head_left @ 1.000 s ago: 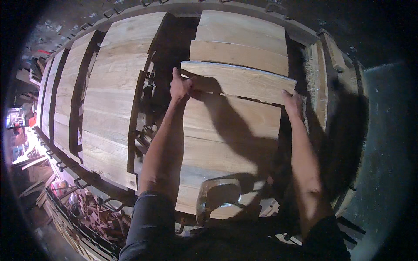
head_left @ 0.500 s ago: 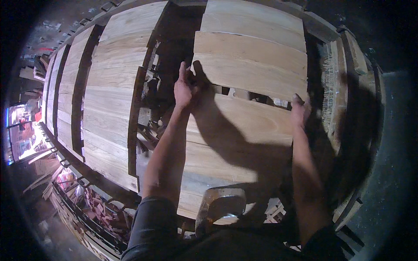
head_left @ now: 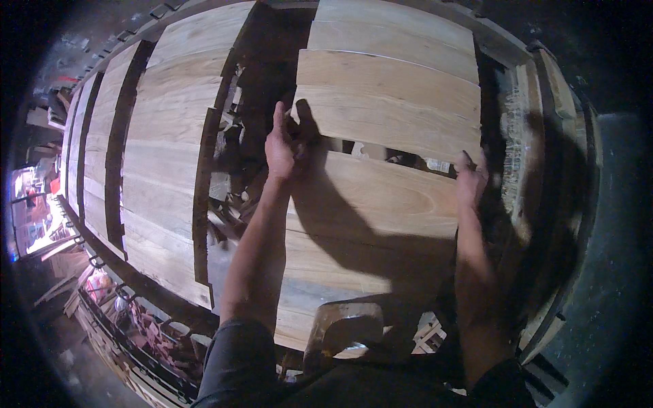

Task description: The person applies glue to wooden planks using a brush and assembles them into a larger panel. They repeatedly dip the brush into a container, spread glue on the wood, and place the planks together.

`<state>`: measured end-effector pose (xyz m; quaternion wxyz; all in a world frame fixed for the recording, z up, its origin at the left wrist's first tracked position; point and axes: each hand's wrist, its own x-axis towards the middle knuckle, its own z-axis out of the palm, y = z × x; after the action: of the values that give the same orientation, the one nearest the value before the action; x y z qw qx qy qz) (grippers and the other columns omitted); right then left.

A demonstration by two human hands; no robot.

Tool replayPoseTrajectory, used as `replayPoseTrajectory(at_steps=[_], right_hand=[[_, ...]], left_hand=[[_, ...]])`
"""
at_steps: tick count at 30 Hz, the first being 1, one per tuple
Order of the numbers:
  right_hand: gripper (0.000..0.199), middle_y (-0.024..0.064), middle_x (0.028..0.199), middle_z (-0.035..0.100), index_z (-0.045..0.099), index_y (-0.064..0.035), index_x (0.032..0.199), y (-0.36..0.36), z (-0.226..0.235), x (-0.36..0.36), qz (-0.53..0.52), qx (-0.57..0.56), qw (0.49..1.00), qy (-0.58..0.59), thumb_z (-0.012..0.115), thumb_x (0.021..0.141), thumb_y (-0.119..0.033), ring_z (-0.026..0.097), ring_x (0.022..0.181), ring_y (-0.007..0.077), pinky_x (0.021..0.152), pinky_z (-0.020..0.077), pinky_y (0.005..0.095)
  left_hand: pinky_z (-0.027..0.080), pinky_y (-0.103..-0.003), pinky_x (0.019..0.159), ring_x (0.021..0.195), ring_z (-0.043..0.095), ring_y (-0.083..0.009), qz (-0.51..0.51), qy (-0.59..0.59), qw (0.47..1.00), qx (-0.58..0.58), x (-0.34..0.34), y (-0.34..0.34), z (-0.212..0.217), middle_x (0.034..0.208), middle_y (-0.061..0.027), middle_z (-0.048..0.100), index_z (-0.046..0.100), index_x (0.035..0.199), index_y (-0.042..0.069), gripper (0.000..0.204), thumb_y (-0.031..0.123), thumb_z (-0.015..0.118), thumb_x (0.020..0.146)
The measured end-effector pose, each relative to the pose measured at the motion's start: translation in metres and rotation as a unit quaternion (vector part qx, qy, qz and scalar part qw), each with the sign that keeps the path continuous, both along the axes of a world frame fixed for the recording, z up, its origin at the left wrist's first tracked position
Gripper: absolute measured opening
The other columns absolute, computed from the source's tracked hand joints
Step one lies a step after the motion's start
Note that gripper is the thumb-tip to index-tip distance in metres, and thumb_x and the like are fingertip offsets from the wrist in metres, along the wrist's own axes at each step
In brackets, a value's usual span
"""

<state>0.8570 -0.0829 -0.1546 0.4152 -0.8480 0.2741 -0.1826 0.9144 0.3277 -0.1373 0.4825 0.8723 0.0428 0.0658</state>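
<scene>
Both hands are being held out to the two ends of a pale plank [head_left: 388, 120], which is laid crosswise a little above and right of the frame's centre. The left hand [head_left: 284, 149] is placed by the plank's left end, one finger raised and the others bunched in shadow; whether the wood is touched or pinched there cannot be told. Over at the lower right corner of the plank, the right hand [head_left: 471, 178] is seen with its fingers bent at the edge, partly lost in the dark, so no pinch can be confirmed.

The plank's upper edge is set against a browner board [head_left: 388, 76], with paler boards [head_left: 394, 34] ranged above. Below the plank a narrow gap is left, scraps [head_left: 371, 151] being glimpsed through it, and then come more boards [head_left: 401, 187], crossed by a broad arm shadow [head_left: 340, 204].

To the left, a long column of boards [head_left: 173, 156] is lined up, its near side edged with dark shadow. Loose wood pieces [head_left: 153, 340] are heaped at lower left, and rough timber [head_left: 561, 81] is stood along the right. At bottom centre, a curved brown thing [head_left: 318, 333] is partly shaded, its kind unclear.
</scene>
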Motion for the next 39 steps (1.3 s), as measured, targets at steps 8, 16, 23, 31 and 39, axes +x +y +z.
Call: replayPoseTrajectory(at_steps=[8,16,23,31,39], right_hand=[[0.052,0.0135,0.106,0.068,0.054,-0.0018,0.131,0.003,-0.016,0.003,-0.022,-0.057,0.998,-0.001,0.071,0.086,-0.021,0.065,0.084,0.0190,0.075,0.0526,0.0337],[0.052,0.0119,0.107,0.068,0.058,-0.0048,0.129,-0.003,0.005,-0.013,-0.100,0.057,0.989,0.093,0.070,0.088,-0.034,0.066,0.094,0.0231,0.086,0.0499,0.0374],[0.043,0.0059,0.097,0.071,0.070,-0.0027,0.110,-0.014,0.009,-0.069,0.010,0.042,0.983,0.176,0.077,0.079,-0.031,0.064,0.088,0.0171,0.083,0.0498,0.0334],[0.034,0.0088,0.104,0.069,0.065,-0.0028,0.115,0.033,0.142,-0.131,0.126,0.085,0.988,-0.006,0.069,0.081,-0.008,0.063,0.094,0.0167,0.086,0.0488,0.0323],[0.040,0.0123,0.125,0.062,0.056,-0.0041,0.123,0.073,0.165,-0.242,0.184,0.030,0.965,0.182,0.058,0.085,0.008,0.058,0.115,0.0178,0.098,0.0454,0.0315]], left_hand=[[0.047,-0.032,0.087,0.092,0.064,-0.0245,-0.002,-0.054,0.998,-0.025,-0.004,0.003,-0.005,0.105,-0.0138,0.066,0.032,0.148,0.004,0.073,0.009,0.061,0.081],[0.041,-0.031,0.102,0.122,0.054,-0.0224,-0.076,0.059,0.983,-0.156,0.005,0.034,-0.003,0.132,-0.0213,0.056,0.029,0.145,-0.007,0.068,0.014,0.062,0.089],[0.048,-0.030,0.090,0.100,0.058,-0.0162,-0.084,0.179,0.963,-0.185,-0.031,0.048,0.010,0.109,-0.0127,0.063,0.038,0.139,-0.013,0.068,0.009,0.068,0.082],[0.043,-0.029,0.101,0.118,0.056,-0.0191,0.030,0.054,0.976,-0.211,-0.112,0.048,0.115,0.130,-0.0162,0.059,0.040,0.140,-0.008,0.060,-0.007,0.062,0.085],[0.049,-0.030,0.095,0.109,0.064,-0.0211,-0.066,0.017,0.997,-0.031,-0.232,0.069,0.107,0.124,-0.0141,0.064,0.058,0.129,0.002,0.050,-0.010,0.061,0.080]])
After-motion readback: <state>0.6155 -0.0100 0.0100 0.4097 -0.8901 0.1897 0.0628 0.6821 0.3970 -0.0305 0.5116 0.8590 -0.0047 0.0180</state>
